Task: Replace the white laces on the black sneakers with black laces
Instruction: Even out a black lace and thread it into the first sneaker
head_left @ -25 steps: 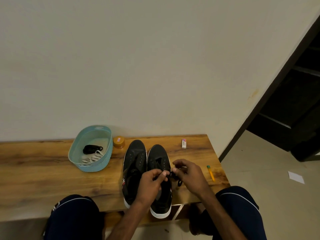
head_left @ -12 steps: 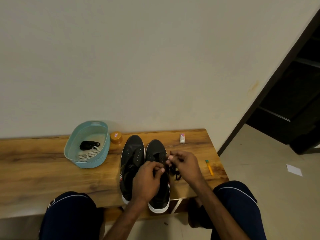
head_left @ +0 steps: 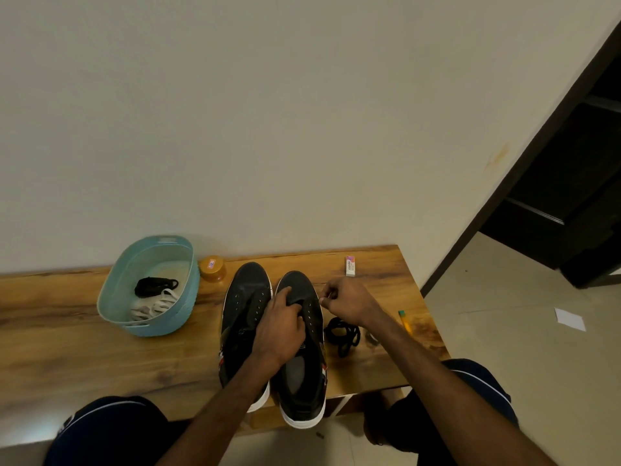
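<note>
Sneakers point(head_left: 243, 307) sit paired on the bench point(head_left: 100, 358), toes toward 12 o'clock. The left hand point(head_left: 279, 327) grips the right sneaker point(head_left: 302, 381) by its tongue. The right hand point(head_left: 349, 302), at that shoe's 2 o'clock, pinches the black lace point(head_left: 342, 332), which lies coiled at 3 o'clock. The basket point(head_left: 158, 327) at 10 o'clock holds white laces point(head_left: 154, 307).

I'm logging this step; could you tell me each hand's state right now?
Left hand: grips the right sneaker by its tongue.
Right hand: apparently pinches one end of the black lace.

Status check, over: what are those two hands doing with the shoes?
Left hand grips tongue of sneaker. Right hand pinches black lace by its eyelets. White laces already in basket. Nothing blocking.
</note>
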Demonstrator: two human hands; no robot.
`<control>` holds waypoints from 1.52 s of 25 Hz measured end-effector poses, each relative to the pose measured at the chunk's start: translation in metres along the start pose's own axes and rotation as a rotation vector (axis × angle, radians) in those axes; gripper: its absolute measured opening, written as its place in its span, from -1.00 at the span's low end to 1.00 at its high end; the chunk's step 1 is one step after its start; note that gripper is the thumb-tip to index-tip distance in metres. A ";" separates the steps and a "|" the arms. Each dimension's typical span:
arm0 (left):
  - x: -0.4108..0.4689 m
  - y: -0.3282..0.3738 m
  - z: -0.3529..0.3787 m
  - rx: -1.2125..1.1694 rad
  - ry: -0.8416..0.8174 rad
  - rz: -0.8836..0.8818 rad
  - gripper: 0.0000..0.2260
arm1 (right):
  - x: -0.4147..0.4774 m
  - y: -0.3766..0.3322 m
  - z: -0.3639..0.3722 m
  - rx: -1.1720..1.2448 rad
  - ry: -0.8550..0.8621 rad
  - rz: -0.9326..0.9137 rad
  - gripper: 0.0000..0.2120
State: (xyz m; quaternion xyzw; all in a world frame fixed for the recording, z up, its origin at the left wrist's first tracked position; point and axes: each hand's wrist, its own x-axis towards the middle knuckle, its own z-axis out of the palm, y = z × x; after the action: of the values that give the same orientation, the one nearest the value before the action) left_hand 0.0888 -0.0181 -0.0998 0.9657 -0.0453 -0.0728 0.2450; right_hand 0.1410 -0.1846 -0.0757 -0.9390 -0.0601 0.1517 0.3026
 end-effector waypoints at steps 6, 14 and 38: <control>0.024 -0.005 0.007 -0.002 0.058 -0.018 -0.73 | 0.026 -0.002 0.016 -0.141 -0.096 -0.019 -0.92; 0.009 -0.002 0.014 -0.009 0.130 -0.072 -0.74 | 0.022 0.003 0.013 -0.302 -0.175 -0.051 -0.95; 0.007 0.001 0.019 -0.022 0.137 -0.062 -0.74 | 0.009 0.002 0.010 -0.369 -0.090 -0.226 -0.88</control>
State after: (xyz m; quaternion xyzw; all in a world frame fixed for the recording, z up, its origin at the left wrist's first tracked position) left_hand 0.0924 -0.0282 -0.1163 0.9666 0.0024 -0.0149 0.2560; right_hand 0.1460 -0.1787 -0.0868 -0.9581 -0.2051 0.1449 0.1375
